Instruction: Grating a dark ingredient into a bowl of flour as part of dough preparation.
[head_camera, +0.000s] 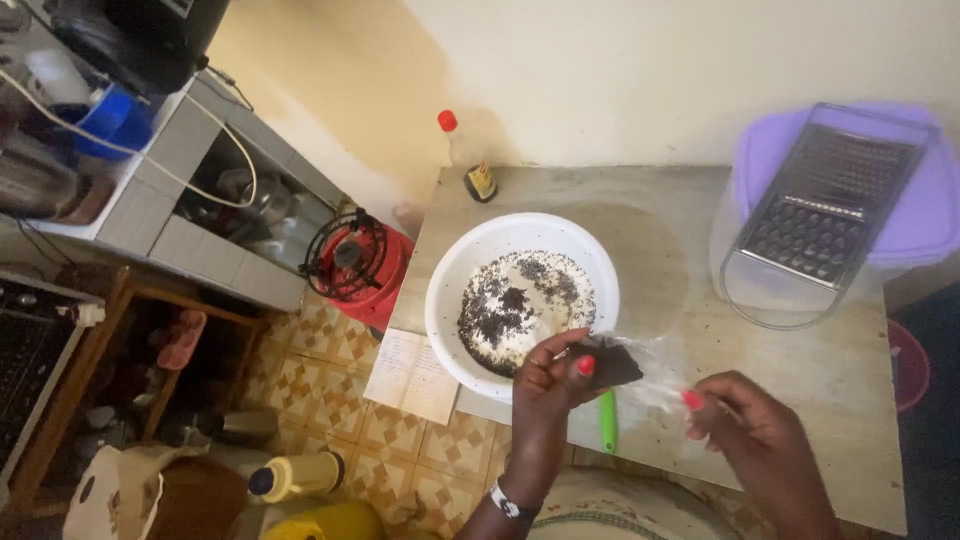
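Left hand (553, 375), right hand (745, 420) pinch small clear bag (625, 365), dark bits inside. White bowl (520, 300) already sprinkled; some bits left in bag.

A small clear plastic bag (625, 365) with dark bits inside sits between the two hands. The left hand (550, 375) pinches its dark end, and the right hand (745, 420) pinches the other, clear end.

Far above the left hand, by the wall, stands a clear bottle (465, 150) with a red cap. It has a small yellow and dark label (483, 182) near its bottom.

Low down, left of the left hand, a yellow bottle (300, 475) with a dark cap lies on its side.
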